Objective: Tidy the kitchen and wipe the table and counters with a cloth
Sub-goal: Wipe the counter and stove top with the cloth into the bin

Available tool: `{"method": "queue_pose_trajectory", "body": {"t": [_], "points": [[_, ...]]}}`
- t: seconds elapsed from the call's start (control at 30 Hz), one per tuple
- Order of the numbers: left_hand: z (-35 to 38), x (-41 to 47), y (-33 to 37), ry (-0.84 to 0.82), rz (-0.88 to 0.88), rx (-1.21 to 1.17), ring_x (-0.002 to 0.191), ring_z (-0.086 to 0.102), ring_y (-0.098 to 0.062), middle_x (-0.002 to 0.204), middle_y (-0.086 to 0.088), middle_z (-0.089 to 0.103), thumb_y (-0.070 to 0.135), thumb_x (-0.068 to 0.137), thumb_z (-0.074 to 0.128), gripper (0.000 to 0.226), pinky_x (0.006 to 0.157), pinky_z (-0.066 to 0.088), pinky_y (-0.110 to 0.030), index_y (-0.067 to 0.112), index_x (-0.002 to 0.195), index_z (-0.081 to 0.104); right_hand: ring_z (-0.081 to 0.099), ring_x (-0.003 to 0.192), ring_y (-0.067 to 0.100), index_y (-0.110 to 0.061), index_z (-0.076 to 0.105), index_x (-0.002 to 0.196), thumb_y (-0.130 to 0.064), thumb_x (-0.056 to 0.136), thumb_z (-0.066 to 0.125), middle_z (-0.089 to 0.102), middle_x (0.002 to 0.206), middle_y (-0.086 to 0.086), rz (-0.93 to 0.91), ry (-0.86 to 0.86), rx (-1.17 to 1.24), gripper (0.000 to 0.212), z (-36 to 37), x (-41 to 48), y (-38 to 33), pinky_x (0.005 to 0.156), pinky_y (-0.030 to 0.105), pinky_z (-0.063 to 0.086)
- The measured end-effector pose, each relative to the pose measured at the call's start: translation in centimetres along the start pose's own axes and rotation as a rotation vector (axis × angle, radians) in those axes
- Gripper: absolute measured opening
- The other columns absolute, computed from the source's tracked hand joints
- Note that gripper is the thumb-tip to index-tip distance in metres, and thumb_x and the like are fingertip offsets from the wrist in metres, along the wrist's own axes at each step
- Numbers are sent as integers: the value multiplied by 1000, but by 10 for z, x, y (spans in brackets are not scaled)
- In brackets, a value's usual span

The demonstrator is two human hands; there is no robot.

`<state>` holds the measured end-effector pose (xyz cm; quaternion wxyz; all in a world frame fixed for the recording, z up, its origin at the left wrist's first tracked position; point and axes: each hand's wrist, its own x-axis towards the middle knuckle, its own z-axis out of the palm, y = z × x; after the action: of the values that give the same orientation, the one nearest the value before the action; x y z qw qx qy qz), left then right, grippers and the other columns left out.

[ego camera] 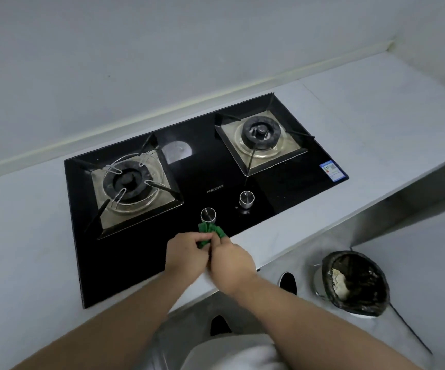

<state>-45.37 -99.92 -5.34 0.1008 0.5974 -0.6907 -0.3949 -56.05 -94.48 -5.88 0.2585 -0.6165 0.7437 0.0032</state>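
Dim, cool, even light greys everything, and shadows are soft. A round pale glare patch (176, 152) lies on the black hob (282, 188) near its far edge. Motion blur softens the left hand (186, 253), the right hand (232, 265) and the green cloth (210, 231). The counter (29, 236) edges bow with wide-angle distortion.

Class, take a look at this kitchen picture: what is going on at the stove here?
A person stands at a black gas hob set in a grey counter. The left hand and right hand both grip a bunched green cloth over the glass, just in front of the left knob. A bin lined with a black bag stands on the floor to the right.
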Motion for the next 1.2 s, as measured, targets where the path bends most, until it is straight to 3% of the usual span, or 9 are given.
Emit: {"method": "queue_pose_trajectory", "body": {"t": [0.17,0.37,0.43,0.5,0.67,0.83,0.93,1.07,1.2], "points": [[51,-3,42,27,78,-106,108,65,-7,119,7,71,15,94,62,30,85,38,-3,28,118,73,56,113,32,-11,12,157,-12,94,47,43,141,13,113,5,-45,73,-18,-7,49,86,40,52],[89,27,101,-273,152,-25,123,58,-18,144,2,54,8,95,52,52,102,45,-21,27,143,51,54,106,32,-21,23,155,-20,96,45,47,124,10,233,53,-42,63,-58,-2,118,84,42,50],[96,38,117,-353,138,-61,119,60,-21,144,0,54,4,93,48,57,99,50,-27,27,145,49,54,105,32,-25,26,154,-24,97,41,47,121,10,256,68,-40,59,-68,1,136,83,42,49],[101,47,130,-390,123,-79,115,61,-21,138,-1,59,2,91,48,59,91,51,-22,29,144,50,54,104,32,-29,25,154,-25,98,39,46,119,9,267,66,-43,58,-75,6,153,83,42,49],[95,51,147,-371,205,35,102,64,-21,118,-7,68,2,88,51,59,81,52,-23,21,143,52,56,84,26,-28,41,145,-26,99,43,42,100,3,190,50,-35,46,-83,19,171,73,38,49],[64,61,155,-73,336,314,91,66,-22,97,-4,67,17,91,54,29,76,55,-32,17,118,65,53,80,22,-27,50,136,-27,97,48,42,93,0,-52,139,123,40,-105,44,159,71,37,48],[51,86,155,84,380,506,86,62,-19,90,-2,68,14,91,54,21,69,48,-25,15,104,70,51,80,21,-29,53,131,-27,95,50,42,91,-1,-81,117,213,36,-116,71,147,68,34,45],[56,110,160,-6,244,715,82,61,-17,91,-4,67,15,91,55,17,71,51,-26,15,94,71,59,92,32,-28,50,131,-22,95,50,48,106,7,-35,-41,150,37,-112,94,140,73,40,48],[64,120,169,-71,176,760,62,55,-9,79,3,65,8,86,51,19,59,50,-24,22,77,61,59,99,36,-24,47,135,-20,95,50,50,118,12,17,-12,124,40,-113,102,145,70,44,45]]}}
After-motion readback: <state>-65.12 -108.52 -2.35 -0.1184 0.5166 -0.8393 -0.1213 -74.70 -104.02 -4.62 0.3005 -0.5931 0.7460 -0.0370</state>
